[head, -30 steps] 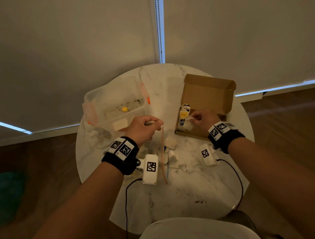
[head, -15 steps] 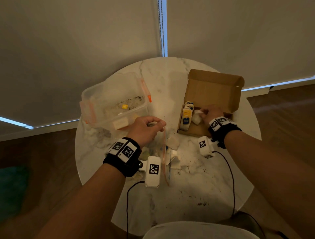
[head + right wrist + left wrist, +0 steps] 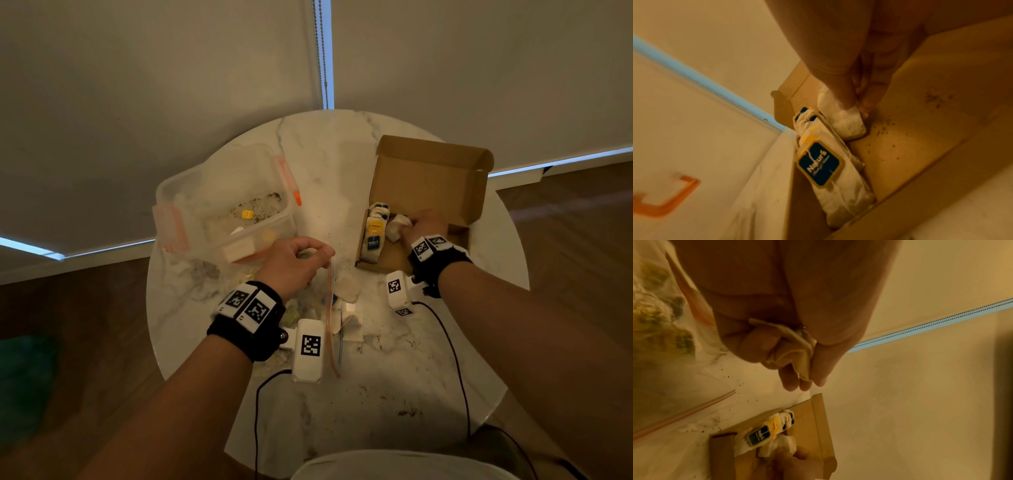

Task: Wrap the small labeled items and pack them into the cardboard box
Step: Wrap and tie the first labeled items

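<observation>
From the head view we saw our right hand point(image 3: 424, 224) inside the open cardboard box point(image 3: 428, 181) on the round marble worktop point(image 3: 394, 394), its grip closed on a white wrapped item point(image 3: 397, 224) just beside the row of labelled items point(image 3: 375, 233) along the box's left wall. Our left hand point(image 3: 294, 263) hung above the worktop between the box and a clear plastic container point(image 3: 219, 205). In the left wrist view, that hand's grip pinched a crumpled piece of beige wrapping point(image 3: 795, 350) between thumb and fingers. In the right wrist view, the fingers point(image 3: 842, 91) clasped the wrapped item point(image 3: 844, 120), which touched the box floor beside a blue-and-yellow labelled item point(image 3: 820, 164).
</observation>
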`<state>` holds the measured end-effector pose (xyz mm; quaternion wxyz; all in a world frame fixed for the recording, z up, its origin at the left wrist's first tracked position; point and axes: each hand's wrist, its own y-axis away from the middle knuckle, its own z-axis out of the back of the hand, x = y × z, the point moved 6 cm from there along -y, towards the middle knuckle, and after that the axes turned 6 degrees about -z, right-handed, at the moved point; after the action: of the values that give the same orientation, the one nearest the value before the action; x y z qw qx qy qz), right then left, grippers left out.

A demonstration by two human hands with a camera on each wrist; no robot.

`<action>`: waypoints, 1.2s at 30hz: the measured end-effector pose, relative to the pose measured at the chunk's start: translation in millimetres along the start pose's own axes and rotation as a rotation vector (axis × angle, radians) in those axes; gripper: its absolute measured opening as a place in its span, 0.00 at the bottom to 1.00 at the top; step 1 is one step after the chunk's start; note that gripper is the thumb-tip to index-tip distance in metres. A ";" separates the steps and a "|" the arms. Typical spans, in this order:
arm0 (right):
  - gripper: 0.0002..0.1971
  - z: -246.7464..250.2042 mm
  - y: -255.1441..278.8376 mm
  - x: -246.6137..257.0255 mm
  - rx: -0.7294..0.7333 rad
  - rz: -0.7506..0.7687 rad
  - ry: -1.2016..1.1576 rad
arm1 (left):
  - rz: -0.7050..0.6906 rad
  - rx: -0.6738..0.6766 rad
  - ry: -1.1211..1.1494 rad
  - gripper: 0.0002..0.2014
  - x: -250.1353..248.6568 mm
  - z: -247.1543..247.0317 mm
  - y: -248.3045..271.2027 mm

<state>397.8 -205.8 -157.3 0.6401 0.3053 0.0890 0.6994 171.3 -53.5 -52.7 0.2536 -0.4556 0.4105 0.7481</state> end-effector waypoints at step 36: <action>0.09 24.1 12.7 5.4 -0.151 0.148 0.007 | 0.120 -0.009 0.292 0.08 1.8 -4.8 5.4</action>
<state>400.2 -209.2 -129.8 0.6074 0.2598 0.0154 0.7506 168.7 -60.5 -53.5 0.1441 -0.5355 0.4661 0.6894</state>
